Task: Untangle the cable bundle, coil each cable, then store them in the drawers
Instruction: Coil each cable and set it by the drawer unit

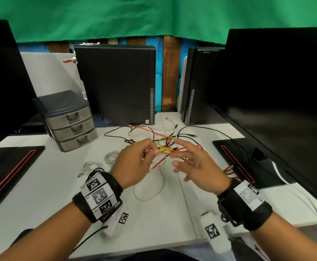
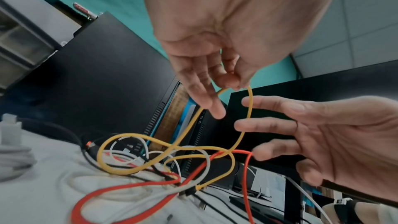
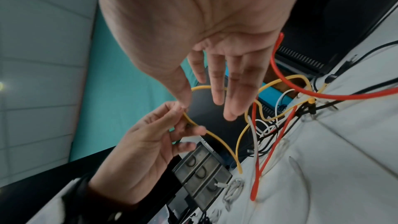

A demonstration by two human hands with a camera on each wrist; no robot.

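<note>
Two coiled white cables [image 1: 101, 162], drawers [image 1: 72, 127] behind

Both hands raised over the desk, palms turned toward each other.

The left hand [image 1: 135, 164] pinches the yellow cable [image 2: 249, 103] between thumb and curled fingertips. The right hand [image 1: 197, 166] is spread just beside it, fingers [image 2: 269, 126] straight and apart, gripping nothing. Both wrists wear black bands.
</note>
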